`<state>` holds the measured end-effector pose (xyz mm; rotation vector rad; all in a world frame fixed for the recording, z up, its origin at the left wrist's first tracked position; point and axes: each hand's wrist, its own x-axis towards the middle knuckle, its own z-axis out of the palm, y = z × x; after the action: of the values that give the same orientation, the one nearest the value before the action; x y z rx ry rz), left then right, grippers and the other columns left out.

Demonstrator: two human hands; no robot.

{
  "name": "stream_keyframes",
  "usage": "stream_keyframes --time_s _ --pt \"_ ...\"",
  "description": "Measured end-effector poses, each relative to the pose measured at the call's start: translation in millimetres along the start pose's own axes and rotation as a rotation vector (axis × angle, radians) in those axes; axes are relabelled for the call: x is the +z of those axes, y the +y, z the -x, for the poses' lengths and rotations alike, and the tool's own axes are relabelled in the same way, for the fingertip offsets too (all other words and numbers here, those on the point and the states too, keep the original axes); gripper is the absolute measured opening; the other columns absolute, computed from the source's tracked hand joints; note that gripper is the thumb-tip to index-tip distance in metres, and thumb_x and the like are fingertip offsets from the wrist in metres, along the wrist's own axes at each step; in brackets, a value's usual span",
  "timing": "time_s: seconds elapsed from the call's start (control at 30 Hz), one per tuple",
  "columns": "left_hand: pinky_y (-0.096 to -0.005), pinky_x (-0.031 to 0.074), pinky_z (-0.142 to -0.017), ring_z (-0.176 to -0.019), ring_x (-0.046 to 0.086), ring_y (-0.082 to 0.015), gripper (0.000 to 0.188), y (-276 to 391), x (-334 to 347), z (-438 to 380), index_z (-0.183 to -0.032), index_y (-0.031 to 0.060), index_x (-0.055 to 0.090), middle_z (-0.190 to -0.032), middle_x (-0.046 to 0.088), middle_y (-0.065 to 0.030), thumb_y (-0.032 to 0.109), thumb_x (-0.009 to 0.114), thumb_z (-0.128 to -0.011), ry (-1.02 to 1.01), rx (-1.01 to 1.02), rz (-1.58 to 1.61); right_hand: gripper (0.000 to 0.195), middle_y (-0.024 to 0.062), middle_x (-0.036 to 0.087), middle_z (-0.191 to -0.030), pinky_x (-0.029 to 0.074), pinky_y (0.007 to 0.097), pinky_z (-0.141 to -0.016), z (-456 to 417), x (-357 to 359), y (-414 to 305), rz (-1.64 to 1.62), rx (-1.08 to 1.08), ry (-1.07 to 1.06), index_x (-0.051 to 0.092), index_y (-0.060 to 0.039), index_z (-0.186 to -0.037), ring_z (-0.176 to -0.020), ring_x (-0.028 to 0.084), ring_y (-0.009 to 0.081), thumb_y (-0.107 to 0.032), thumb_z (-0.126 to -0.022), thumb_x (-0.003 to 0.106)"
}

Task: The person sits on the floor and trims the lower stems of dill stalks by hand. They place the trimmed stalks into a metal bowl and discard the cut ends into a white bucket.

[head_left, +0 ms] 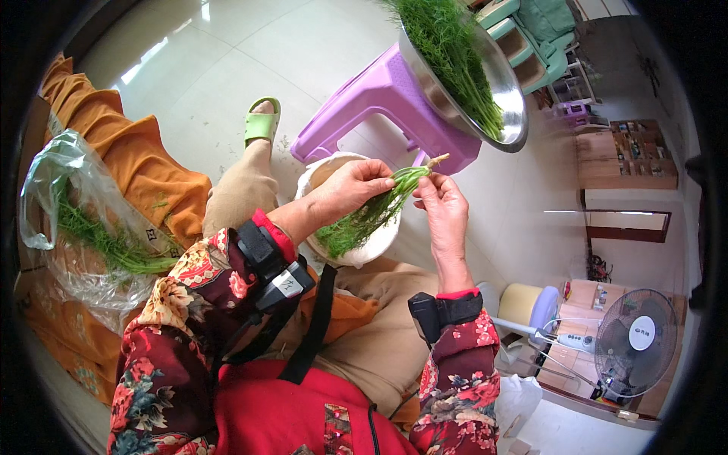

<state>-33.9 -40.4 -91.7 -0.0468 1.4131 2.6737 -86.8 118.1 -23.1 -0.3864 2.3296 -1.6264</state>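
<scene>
A bunch of feathery green herb, like dill or fennel (pixel 392 196), is held over a lined white bucket (pixel 382 245), its pale root end pointing up and right. My left hand (pixel 355 185) grips the stems from the left. At the root end, my right hand (pixel 443 202) pinches the bunch between thumb and fingers. More of the herb (pixel 449 62) lies in a steel bowl (pixel 515 108) on a purple plastic stool (pixel 387 85). To the left, a clear plastic bag (pixel 74 156) holds further sprigs (pixel 108 239).
Orange cloth (pixel 131 153) covers the seat at the left, beside my foot in a green slipper (pixel 263 122). A standing fan (pixel 634 341) and a white bag (pixel 517 398) are at the lower right. Herb scraps lie on the tiled floor (pixel 227 74). A green chair-like item (pixel 529 45) stands beyond the bowl.
</scene>
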Motion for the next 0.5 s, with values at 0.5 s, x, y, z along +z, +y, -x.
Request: stream_keyframes --time_s 0.5 --pt "-0.0226 0.042 -0.083 -0.092 0.053 -0.0084 0.034 7 -1 5 -0.116 0.0002 0.055 -0.100 0.060 -0.0020 0.025 0.050 -0.094 -0.168 0.026 -0.055 0.015 0.0017 0.064 -0.088 0.047 0.0224 -0.068 -3 -2 -12 -0.155 -0.061 -0.143 0.062 -0.0026 -0.101 -0.079 0.058 0.0090 -0.007 -0.088 0.058"
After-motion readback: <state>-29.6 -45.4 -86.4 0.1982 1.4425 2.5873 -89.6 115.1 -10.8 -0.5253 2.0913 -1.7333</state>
